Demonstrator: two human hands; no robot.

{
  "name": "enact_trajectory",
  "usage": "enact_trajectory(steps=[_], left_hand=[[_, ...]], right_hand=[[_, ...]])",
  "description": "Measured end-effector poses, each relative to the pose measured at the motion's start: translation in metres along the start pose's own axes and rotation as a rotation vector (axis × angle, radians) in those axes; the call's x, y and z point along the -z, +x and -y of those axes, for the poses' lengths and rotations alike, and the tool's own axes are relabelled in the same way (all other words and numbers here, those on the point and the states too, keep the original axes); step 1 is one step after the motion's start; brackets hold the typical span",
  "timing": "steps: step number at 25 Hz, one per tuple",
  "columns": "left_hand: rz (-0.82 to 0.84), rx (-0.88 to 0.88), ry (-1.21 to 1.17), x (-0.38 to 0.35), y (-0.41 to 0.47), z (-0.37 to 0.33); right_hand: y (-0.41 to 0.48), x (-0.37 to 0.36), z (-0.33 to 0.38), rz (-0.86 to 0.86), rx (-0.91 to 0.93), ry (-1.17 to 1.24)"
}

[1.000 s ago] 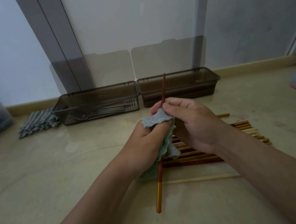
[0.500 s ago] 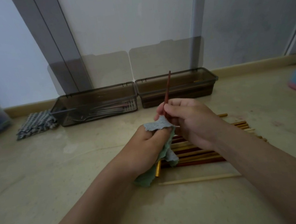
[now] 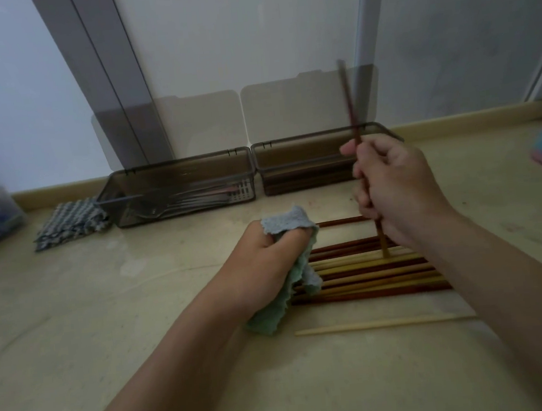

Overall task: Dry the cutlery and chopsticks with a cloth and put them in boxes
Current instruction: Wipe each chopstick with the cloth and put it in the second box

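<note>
The red chopstick [image 3: 349, 105] has been drawn fully out of the cloth [image 3: 284, 224], which is bunched in the curled fingers of the left hand [image 3: 262, 265]. It is now pinched nearly upright by the right hand [image 3: 394, 190], just in front of the right box [image 3: 290, 141]. It is judged wiped and ready for this box. The pile of chopsticks [image 3: 369, 275] on the floor [image 3: 108, 320] is not yet dried.
</note>
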State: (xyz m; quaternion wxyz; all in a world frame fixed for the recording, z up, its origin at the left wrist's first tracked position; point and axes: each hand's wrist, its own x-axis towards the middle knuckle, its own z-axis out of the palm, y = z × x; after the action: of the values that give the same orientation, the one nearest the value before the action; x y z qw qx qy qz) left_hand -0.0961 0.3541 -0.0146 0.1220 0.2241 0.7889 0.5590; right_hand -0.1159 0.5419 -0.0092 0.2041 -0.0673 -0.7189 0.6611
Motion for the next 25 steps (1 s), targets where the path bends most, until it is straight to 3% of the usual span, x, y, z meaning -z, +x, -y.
enact_trajectory(steps=[2, 3, 10, 13, 17, 22, 25], left_hand=[[-0.036, -0.023, -0.021, 0.000, 0.001, 0.000], [-0.049, -0.031, -0.021, 0.000, 0.001, 0.000], [-0.062, -0.022, -0.037, 0.003, 0.004, 0.006], [-0.062, -0.031, -0.044, 0.005, 0.005, 0.007], [-0.067, -0.031, -0.062, 0.008, 0.006, 0.007], [-0.143, -0.030, -0.063, 0.008, 0.007, 0.011], [-0.175, -0.008, -0.088, 0.008, 0.005, 0.008]], right_hand=[[-0.003, -0.002, -0.001, 0.059, 0.409, -0.511], [0.000, -0.003, -0.001, 0.079, 0.524, -0.668], [0.086, -0.005, -0.006, 0.109, 0.501, -1.164], [0.111, -0.011, -0.020, 0.171, 0.402, -1.241], [0.116, -0.015, -0.029, 0.325, 0.257, -1.127], [0.088, -0.004, -0.018, 0.204, 0.407, -1.039], [0.053, 0.012, -0.010, 0.472, 0.276, -1.091]])
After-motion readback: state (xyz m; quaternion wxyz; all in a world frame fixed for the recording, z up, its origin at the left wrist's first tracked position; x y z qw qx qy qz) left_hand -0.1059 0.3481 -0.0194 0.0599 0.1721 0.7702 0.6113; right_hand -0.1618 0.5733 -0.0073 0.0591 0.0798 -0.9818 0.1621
